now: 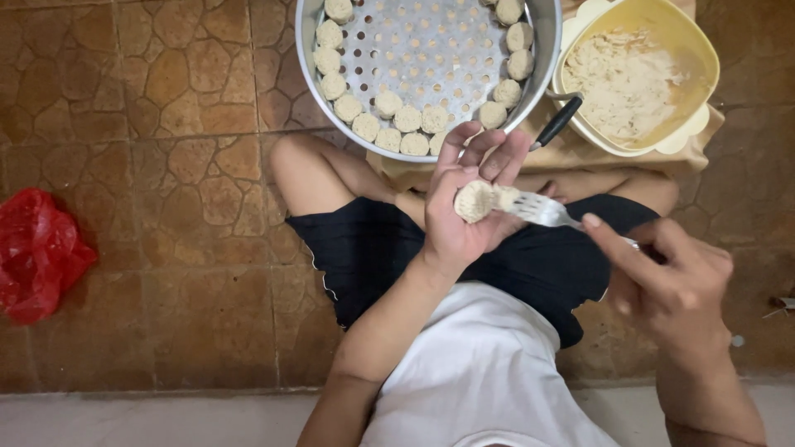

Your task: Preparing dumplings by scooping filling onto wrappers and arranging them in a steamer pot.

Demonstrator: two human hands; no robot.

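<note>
My left hand [464,211] is cupped around a small pale dumpling [474,200], held above my lap. My right hand [667,281] grips a metal fork [542,211] whose tines press filling against the dumpling's open top. Just beyond the hands sits a round perforated metal steamer tray [310,79] with several formed dumplings [389,103] lined along its rim. To its right a yellow bowl [700,50] holds pale minced filling [621,79].
A black-handled utensil [556,124] leans between the steamer tray and the bowl. A crumpled red plastic bag [37,252] lies on the brown stone-pattern floor at the far left. My bent legs in dark shorts fill the middle.
</note>
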